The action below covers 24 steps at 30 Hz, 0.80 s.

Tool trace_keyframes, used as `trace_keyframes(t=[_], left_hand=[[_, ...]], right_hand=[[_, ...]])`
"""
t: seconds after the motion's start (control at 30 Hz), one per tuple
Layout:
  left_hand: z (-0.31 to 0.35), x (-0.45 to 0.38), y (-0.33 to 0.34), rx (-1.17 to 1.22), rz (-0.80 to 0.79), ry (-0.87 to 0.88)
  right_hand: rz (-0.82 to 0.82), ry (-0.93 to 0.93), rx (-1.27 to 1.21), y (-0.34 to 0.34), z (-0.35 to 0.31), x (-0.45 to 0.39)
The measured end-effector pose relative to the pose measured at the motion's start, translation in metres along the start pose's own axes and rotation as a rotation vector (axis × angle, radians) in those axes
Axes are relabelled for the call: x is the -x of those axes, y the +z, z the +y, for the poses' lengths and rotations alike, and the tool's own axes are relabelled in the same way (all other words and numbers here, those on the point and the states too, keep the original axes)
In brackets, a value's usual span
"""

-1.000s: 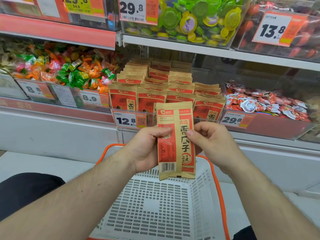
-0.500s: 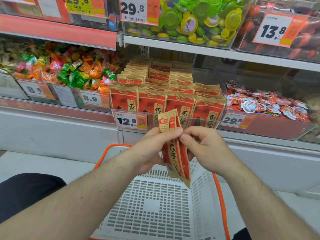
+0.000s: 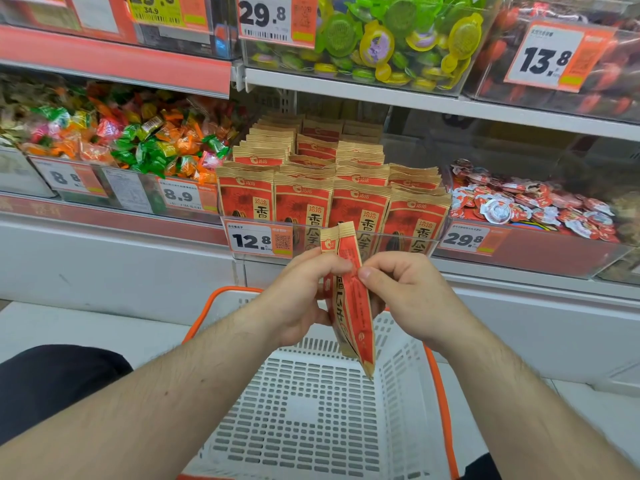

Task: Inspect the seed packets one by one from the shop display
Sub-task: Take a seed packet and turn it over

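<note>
While both the left hand (image 3: pixel 298 299) and right hand (image 3: pixel 405 292) pinch a seed packet (image 3: pixel 351 306), it hangs over the white basket (image 3: pixel 311 420).

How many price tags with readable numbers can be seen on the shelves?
6: upper shelf 29.8, 13.8, yellow tag; lower shelf 8.9, 12.8, 29.8. Another at far left is blurred.

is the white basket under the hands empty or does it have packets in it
Empty as far as visible: the white basket shows only bare slotted floor, and the seed packet is held above it by both hands.

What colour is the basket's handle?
Orange; the handle arcs over the white basket, clearest in the head view.
</note>
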<state>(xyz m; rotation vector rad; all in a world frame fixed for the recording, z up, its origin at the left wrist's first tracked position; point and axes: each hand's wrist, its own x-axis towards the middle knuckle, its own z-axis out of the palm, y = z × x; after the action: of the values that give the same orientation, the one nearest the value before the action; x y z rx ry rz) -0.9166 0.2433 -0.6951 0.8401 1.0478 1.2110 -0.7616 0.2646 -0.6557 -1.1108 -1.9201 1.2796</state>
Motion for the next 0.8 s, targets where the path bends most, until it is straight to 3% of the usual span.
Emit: trace_keyframes(t=[0.2, 0.4, 0.53, 0.7, 0.8], left_hand=[[0.003, 0.002, -0.001, 0.061, -0.006, -0.046], [0.008, 0.000, -0.004, 0.140, 0.020, -0.070], [0.006, 0.000, -0.005, 0.133, 0.052, -0.078], [0.009, 0.002, -0.005, 0.114, 0.056, -0.077], [0.011, 0.004, -0.006, 0.084, 0.003, -0.058]], right_hand=[[-0.042, -0.018, 0.064, -0.006, 0.001, 0.002], [-0.243, 0.065, 0.213, -0.017, -0.001, 0.006], [-0.290, 0.087, 0.164, -0.020, -0.001, 0.006], [-0.292, 0.087, 0.143, -0.019, 0.002, 0.005], [-0.181, 0.076, 0.154, -0.019, 0.009, 0.002]])
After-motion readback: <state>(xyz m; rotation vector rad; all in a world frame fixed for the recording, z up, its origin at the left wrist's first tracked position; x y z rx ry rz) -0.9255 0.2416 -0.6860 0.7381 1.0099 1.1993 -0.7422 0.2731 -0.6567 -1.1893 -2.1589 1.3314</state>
